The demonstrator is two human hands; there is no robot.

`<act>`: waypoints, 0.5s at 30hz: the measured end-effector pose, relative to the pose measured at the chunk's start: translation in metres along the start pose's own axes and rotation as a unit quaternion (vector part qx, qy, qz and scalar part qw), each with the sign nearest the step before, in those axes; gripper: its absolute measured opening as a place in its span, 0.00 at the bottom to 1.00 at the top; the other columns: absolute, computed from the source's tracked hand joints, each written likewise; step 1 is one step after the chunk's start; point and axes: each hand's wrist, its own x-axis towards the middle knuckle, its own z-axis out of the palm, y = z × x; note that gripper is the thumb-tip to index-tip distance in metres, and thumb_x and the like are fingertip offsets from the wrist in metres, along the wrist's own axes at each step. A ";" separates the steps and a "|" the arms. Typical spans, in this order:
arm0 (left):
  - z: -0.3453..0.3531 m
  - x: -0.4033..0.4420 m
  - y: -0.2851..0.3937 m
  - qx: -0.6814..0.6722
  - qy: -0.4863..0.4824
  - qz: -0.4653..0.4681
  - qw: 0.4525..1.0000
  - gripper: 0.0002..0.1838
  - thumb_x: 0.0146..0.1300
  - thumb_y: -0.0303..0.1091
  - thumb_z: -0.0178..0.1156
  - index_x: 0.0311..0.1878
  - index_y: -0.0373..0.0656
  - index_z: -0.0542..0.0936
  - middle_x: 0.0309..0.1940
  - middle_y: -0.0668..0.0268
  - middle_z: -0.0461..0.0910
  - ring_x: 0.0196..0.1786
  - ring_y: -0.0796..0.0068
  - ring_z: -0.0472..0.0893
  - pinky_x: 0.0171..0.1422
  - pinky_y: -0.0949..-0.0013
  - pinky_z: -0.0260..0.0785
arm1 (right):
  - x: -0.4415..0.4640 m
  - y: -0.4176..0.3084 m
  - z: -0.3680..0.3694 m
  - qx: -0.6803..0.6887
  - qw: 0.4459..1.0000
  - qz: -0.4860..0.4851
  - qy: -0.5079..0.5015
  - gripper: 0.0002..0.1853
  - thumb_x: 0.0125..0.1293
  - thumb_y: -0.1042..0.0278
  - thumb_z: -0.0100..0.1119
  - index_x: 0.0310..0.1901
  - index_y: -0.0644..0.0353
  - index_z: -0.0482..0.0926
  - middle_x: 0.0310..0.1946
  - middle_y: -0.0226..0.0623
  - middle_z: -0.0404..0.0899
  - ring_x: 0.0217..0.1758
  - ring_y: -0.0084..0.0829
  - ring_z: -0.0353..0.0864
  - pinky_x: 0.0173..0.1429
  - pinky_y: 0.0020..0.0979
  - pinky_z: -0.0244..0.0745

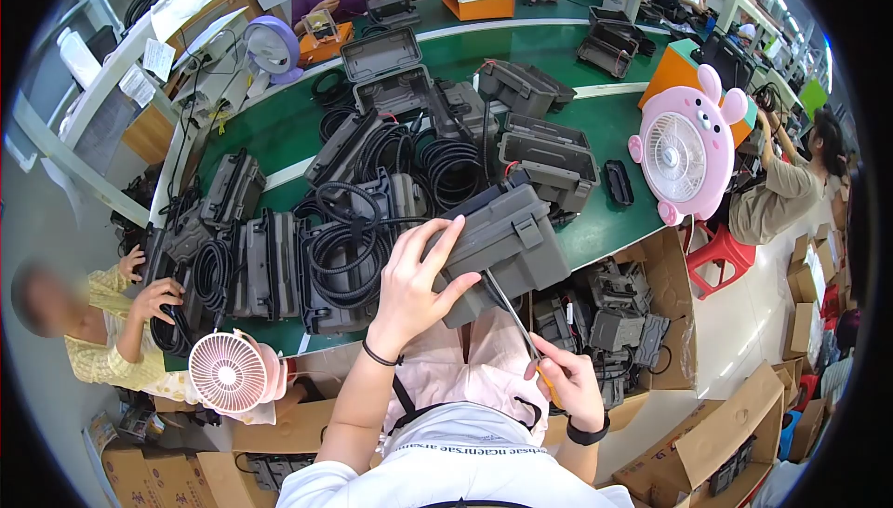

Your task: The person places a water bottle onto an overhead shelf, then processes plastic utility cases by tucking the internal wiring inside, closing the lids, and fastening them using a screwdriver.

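My left hand [411, 277] is closed on the near left side of a dark grey plastic case [510, 246], which it holds tilted above the front edge of the bench. In my right hand [572, 385] is a screwdriver [509, 305] with a long metal shaft and an orange-yellow handle. Its shaft points up and left to the underside of the case, near my left thumb. The tip's exact contact point is hard to make out. Just left of the case, a coil of black cable [346, 261] lies on other grey cases.
Several grey cases and cable coils crowd the green bench [609, 229]. A pink rabbit-shaped fan [677, 156] stands at right, a small pink fan [228, 373] at left. Cardboard boxes [735, 424] sit below. A co-worker's hands [156, 299] touch cables at left; other people sit farther off.
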 end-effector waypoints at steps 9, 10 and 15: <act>0.007 0.000 0.002 0.022 -0.001 -0.003 1.000 0.34 0.53 0.45 0.71 0.64 0.42 0.76 0.55 0.55 0.76 0.54 0.53 0.76 0.59 0.57 0.70 | 0.002 0.006 -0.007 0.133 0.989 0.055 -0.038 0.21 0.75 0.72 0.48 0.68 0.61 0.70 0.34 0.37 0.83 0.21 0.16 0.67 0.25 0.19 0.66; 0.009 0.000 0.005 0.029 0.000 -0.011 1.000 0.34 0.53 0.44 0.71 0.64 0.42 0.76 0.55 0.55 0.76 0.54 0.53 0.76 0.59 0.57 0.70 | 0.002 0.003 -0.008 0.119 0.991 0.059 -0.029 0.21 0.75 0.72 0.48 0.67 0.61 0.70 0.33 0.36 0.83 0.21 0.16 0.67 0.26 0.19 0.67; 0.013 0.001 0.008 0.015 0.020 -0.028 0.999 0.32 0.53 0.41 0.71 0.62 0.42 0.77 0.54 0.55 0.76 0.53 0.54 0.77 0.58 0.57 0.71 | -0.003 -0.022 -0.014 -0.178 0.983 -0.019 0.040 0.22 0.68 0.76 0.57 0.64 0.60 0.74 0.28 0.34 0.83 0.21 0.20 0.70 0.29 0.22 0.71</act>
